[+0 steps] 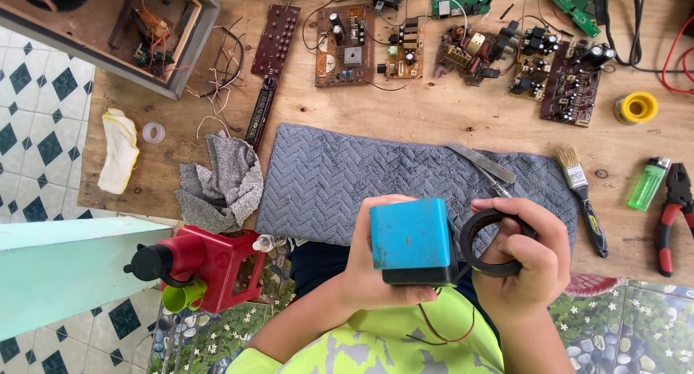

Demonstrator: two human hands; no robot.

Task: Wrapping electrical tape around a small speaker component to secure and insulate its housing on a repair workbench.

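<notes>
Item: blue box (410, 238) with a black base, held over the person's lap at the near edge of the grey mat (325, 179).
Left hand (376, 269): fingers curled around the box's left side and underside, gripping it.
Right hand (526, 255): fingers wrapped through and around a black tape roll (486, 242), which sits just beside the box's right face.
Thin red-brown wires (441, 330) trail from under the box.
Risk, as a judgement: the grip is one-handed, so the box could slip; the dangling wires could snag.
On the mat: metal tweezers (486, 166).
Right of the mat: paintbrush (582, 193), green lighter (648, 182), red-handled pliers (672, 215), yellow spool (637, 107).
Far edge: a row of circuit boards (354, 45).
Left: grey rag (220, 182), red tool (210, 265).
Labels: none legible.
</notes>
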